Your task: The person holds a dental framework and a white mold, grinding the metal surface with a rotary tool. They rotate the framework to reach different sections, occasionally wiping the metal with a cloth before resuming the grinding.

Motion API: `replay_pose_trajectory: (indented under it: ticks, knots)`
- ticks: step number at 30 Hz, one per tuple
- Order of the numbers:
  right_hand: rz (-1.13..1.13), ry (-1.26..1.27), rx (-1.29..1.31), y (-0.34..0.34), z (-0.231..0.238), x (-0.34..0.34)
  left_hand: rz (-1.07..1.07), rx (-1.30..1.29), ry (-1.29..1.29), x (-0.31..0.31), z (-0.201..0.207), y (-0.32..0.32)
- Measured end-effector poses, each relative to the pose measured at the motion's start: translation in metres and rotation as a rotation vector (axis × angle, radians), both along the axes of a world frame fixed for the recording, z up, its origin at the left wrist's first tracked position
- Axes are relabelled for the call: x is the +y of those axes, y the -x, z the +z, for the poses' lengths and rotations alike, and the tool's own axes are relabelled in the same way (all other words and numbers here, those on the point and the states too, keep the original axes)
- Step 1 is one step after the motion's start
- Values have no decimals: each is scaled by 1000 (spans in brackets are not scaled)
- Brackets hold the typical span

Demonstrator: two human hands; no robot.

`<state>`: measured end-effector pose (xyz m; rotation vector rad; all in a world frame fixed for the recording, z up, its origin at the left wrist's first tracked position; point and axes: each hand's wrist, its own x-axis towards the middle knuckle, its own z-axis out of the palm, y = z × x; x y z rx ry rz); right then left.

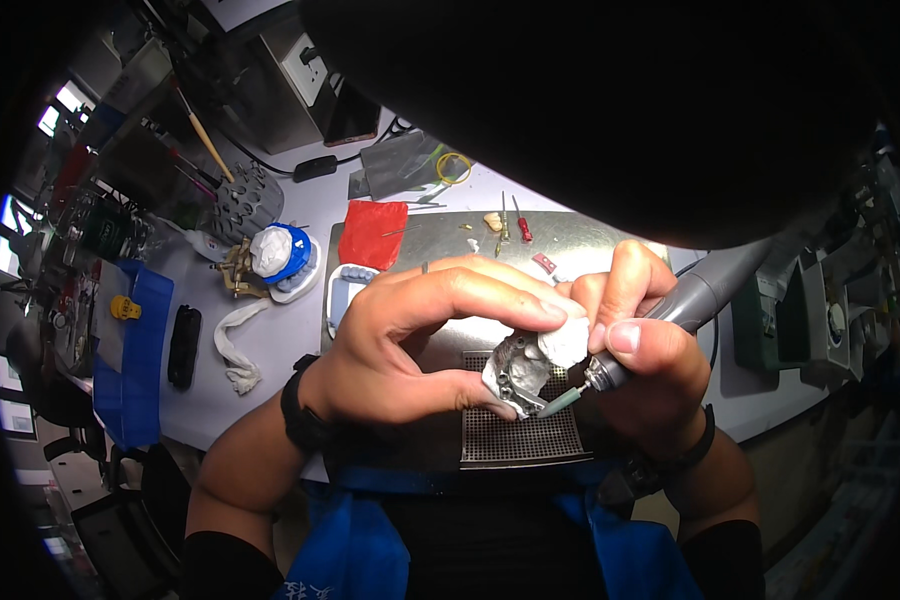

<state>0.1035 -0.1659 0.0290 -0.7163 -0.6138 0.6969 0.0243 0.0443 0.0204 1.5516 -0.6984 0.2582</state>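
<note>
**Both hands busy: dental model in one, grinder in the other**

So the left hand point(425, 330) has a dental model point(518, 372) pinched between thumb and fingers, coming in from about 10 o'clock. The model is a curved grey piece with a chunky white lump on its 1 o'clock side, and it's held up over a perforated grate point(500, 440).

The right hand point(645, 325) is wrapped around a fat grey grinder point(685, 295) over at 2 o'clock. Its pale green tip point(560, 402) points back at the model's rim around 5 o'clock. It's super close, but I can't tell if it's actually touching.

Going round from the model: at 12 o'clock a little red-handled tool point(523, 230) lies on the metal sheet point(590, 238), with a tooth-coloured piece point(492, 221) just left of it. Around 11 there's a yellow rubber band point(454, 168) on the white counter point(292, 342), and between 10 and 11 a red square point(370, 235). Near 10 sits a white cast on a blue base point(280, 255). Out at 9 you've got a crumpled white cloth point(238, 350), then a black case point(184, 347), then a blue bin point(138, 370).
</note>
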Motion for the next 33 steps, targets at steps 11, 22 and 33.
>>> replay_pose_trajectory:
  ticks: [11, 22, 33]
  knots:
    - [-52, 10, -67, -7, 13, -5, 12, 12, -38, 3, 1, 0]
    - [-124, 135, -181, -2, 12, -7, 36, 74, -38, 3, 4, 1]
    - [-104, 140, -200, -3, 9, -9, 42, 73, -71, 5, 7, 1]
